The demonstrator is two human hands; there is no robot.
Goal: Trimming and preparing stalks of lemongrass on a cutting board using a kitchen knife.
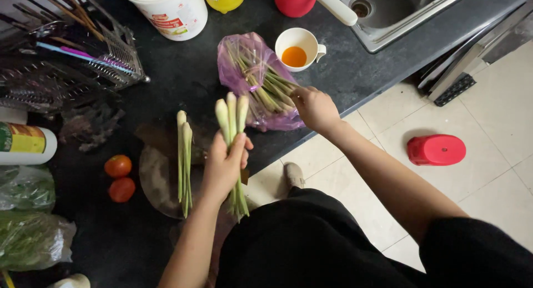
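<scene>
The left hand [225,163] is closed around a small bunch of lemongrass stalks [233,113], holding them above the dark tabletop [183,77]. The pale thick ends stand up above the fingers, and the thin green ends hang down below the wrist. The stalks in this bunch are about three, whitish-green at the top. Just beside this hand, on its left, two more lemongrass stalks [184,160] lie on a round cutting board [152,182] — side by side, not touching the hand. The right hand [313,107] reaches into a purple plastic bag [244,63] with more stalks; its fingers are closed on the stalk ends there. A white cup [300,46] with orange liquid stands near the bag, and two tomatoes [119,177] lie left of the board.
</scene>
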